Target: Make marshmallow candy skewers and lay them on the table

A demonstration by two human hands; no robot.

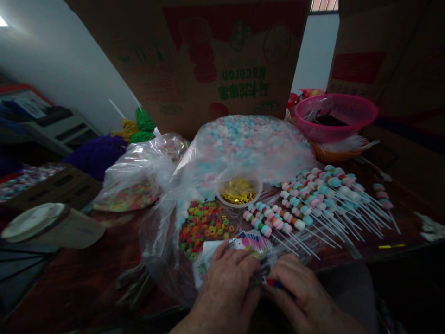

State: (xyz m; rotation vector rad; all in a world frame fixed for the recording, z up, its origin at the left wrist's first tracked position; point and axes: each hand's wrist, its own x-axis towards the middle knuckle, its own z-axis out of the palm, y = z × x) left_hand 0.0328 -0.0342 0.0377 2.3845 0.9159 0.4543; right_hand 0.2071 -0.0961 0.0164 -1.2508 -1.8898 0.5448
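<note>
At the front edge of the table, my left hand (227,283) has its fingers curled over a printed plastic packet (252,242). Close beside it, my right hand (299,285) is closed round a small red and blue item (273,282), too dim to name. Fruit-coloured candy rings (205,225) lie loose behind my left hand. A round clear tub (239,191) holds gold twist ties. To its right, sticks of pink, white and blue marshmallows (320,195) lie in a pile. Behind the tub rests a large clear bag of marshmallows (250,144).
A tall cardboard box (194,60) stands at the back. On the right is a pink basket (335,121) above an orange one. The left side has a bag of candy rings (128,195), a lidded tub (69,227) and a grey glove (135,283).
</note>
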